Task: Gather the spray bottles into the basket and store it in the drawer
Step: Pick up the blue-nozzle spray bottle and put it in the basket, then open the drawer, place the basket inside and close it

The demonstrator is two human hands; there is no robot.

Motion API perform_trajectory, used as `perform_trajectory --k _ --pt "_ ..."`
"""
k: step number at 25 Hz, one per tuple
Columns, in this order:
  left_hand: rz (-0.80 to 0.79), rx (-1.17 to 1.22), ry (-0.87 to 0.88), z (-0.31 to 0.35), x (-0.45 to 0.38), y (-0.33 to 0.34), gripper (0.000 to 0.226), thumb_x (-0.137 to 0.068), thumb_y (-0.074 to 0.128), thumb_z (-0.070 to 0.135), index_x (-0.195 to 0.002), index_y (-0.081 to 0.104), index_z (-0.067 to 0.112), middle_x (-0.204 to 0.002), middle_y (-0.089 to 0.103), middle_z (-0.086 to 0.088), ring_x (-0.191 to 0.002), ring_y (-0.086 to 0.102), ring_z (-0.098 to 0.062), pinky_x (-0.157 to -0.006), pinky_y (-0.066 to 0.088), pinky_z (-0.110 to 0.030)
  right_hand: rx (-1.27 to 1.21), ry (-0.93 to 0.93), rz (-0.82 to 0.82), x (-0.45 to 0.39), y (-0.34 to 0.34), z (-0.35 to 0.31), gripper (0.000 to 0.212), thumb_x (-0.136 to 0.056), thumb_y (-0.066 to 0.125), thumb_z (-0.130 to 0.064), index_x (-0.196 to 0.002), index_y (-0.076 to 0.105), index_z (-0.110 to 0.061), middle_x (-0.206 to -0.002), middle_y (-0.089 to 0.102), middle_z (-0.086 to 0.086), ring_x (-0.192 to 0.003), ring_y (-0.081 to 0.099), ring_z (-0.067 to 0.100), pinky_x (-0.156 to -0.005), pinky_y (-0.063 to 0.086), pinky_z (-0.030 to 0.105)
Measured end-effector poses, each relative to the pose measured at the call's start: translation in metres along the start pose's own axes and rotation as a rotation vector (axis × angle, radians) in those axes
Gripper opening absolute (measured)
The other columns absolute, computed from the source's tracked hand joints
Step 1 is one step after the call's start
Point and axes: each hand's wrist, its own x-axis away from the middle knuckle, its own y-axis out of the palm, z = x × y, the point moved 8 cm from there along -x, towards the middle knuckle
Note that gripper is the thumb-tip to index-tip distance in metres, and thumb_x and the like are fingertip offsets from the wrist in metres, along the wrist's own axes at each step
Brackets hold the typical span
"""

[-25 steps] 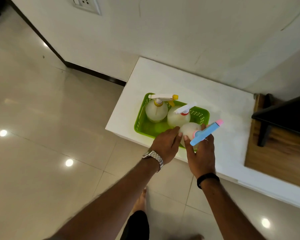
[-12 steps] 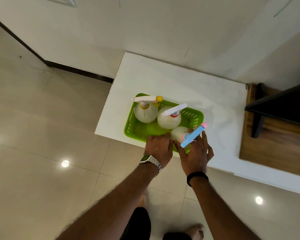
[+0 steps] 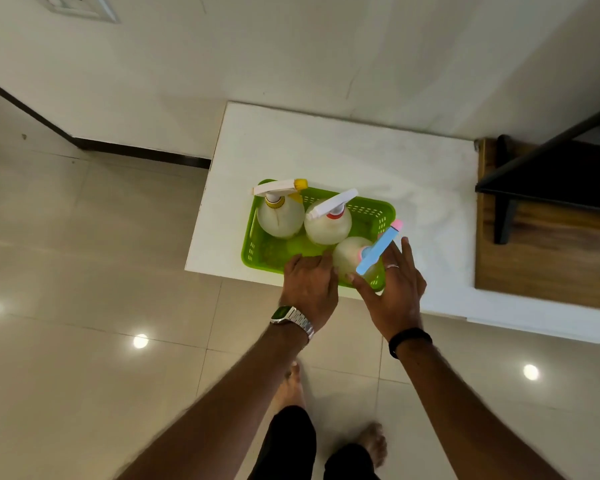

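Note:
A green basket sits at the near left edge of a white counter. Three pale spray bottles stand in it: one with a yellow nozzle, one with a white trigger and red collar, and one with a blue trigger and pink tip. My left hand lies over the basket's near rim, fingers curled onto it. My right hand is at the basket's near right corner, fingers spread beside the blue-trigger bottle, thumb close to its body.
The counter stands against a white wall. To its right is a wooden surface with a dark frame over it. Glossy floor tiles spread to the left and below, with my bare feet on them.
My right hand has let go of the blue-trigger bottle and spread its fingers. My left hand has slid from beside the bottle down onto the basket's near rim.

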Motion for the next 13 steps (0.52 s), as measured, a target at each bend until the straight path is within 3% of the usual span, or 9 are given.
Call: perform_trajectory --k 2,4,7,10,12,13 --pt "0.097 0.052 0.025 -0.004 0.021 -0.015 0.047 -0.093 0.043 0.027 -0.136 0.054 0.013 -0.129 0.066 -0.006 -0.122 0.059 -0.025 -0.107 0.038 -0.045 -0.034 0.023 0.079 0.021 -0.017 0.005 0.065 -0.093 0.064 -0.042 -0.149 0.042 -0.017 -0.158 0.04 0.003 -0.152 0.022 0.019 -0.112 0.027 0.043" --pt "0.113 0.074 0.03 -0.009 0.055 -0.024 0.054 -0.094 0.048 0.029 -0.146 0.044 0.016 -0.151 0.048 -0.006 -0.139 0.044 -0.022 -0.111 0.032 -0.043 -0.033 0.059 0.149 0.056 -0.025 0.018 0.059 -0.093 0.057 -0.034 -0.148 0.044 -0.016 -0.154 0.044 0.006 -0.148 0.03 0.021 -0.113 0.029 0.046" --pt "0.108 0.174 -0.119 -0.032 0.101 -0.017 0.07 -0.092 0.051 0.038 -0.155 0.027 0.02 -0.166 0.018 -0.006 -0.152 0.019 -0.02 -0.111 0.021 -0.037 0.006 0.152 -0.001 0.104 -0.002 0.049 0.058 -0.093 0.058 -0.027 -0.149 0.043 -0.018 -0.157 0.04 0.003 -0.149 0.027 0.019 -0.114 0.027 0.045" --pt "0.183 0.246 -0.476 -0.098 0.137 -0.009 0.084 -0.087 0.055 0.049 -0.156 0.02 0.015 -0.167 0.014 -0.011 -0.153 0.015 -0.029 -0.114 0.022 -0.048 0.187 0.198 -0.347 0.139 0.038 0.085 0.062 -0.096 0.055 -0.035 -0.152 0.036 -0.017 -0.162 0.031 0.002 -0.152 0.02 0.019 -0.115 0.025 0.046" --pt "0.221 0.488 -0.842 -0.161 0.15 -0.023 0.074 -0.092 0.055 0.049 -0.151 0.033 0.01 -0.159 0.034 -0.013 -0.147 0.031 -0.032 -0.116 0.026 -0.052 0.187 0.247 -0.533 0.153 0.057 0.108 0.066 -0.097 0.053 -0.04 -0.155 0.03 -0.016 -0.163 0.027 0.002 -0.151 0.022 0.019 -0.117 0.025 0.045" --pt "0.192 0.578 -1.019 -0.213 0.129 0.013 0.067 -0.095 0.052 0.052 -0.145 0.042 0.007 -0.15 0.046 -0.013 -0.139 0.041 -0.032 -0.116 0.029 -0.05 0.123 0.306 -0.573 0.149 0.06 0.118 0.068 -0.097 0.054 -0.04 -0.156 0.027 -0.016 -0.163 0.026 0.002 -0.15 0.025 0.021 -0.119 0.025 0.044"
